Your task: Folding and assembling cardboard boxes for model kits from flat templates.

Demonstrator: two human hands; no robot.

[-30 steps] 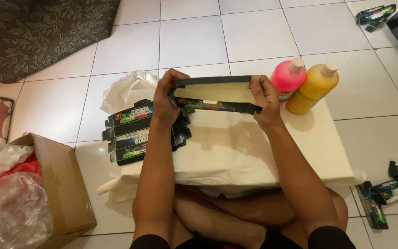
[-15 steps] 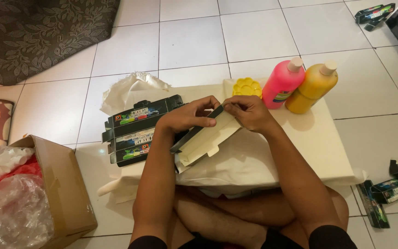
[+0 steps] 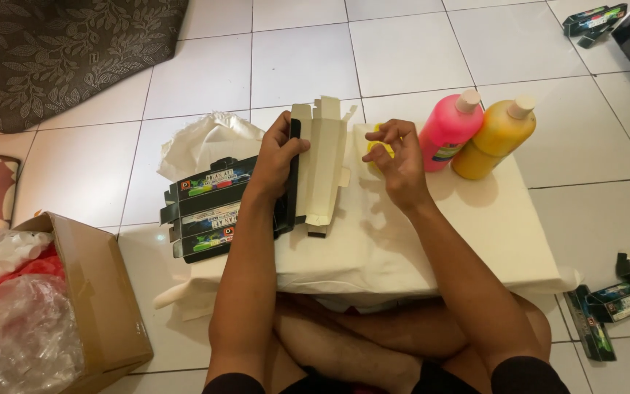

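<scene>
The left hand (image 3: 280, 157) grips an unfolded carton (image 3: 321, 164) by its edge, upright over the table (image 3: 432, 241), inner side to the person. The right hand (image 3: 395, 160) is free, fingers half curled, near a yellow palette (image 3: 382, 143).

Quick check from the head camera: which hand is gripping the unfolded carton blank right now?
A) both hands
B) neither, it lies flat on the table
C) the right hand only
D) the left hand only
D: the left hand grips the edge of the carton blank and holds it up, while the right hand is apart from it, over the yellow palette beside the pink bottle.
</scene>
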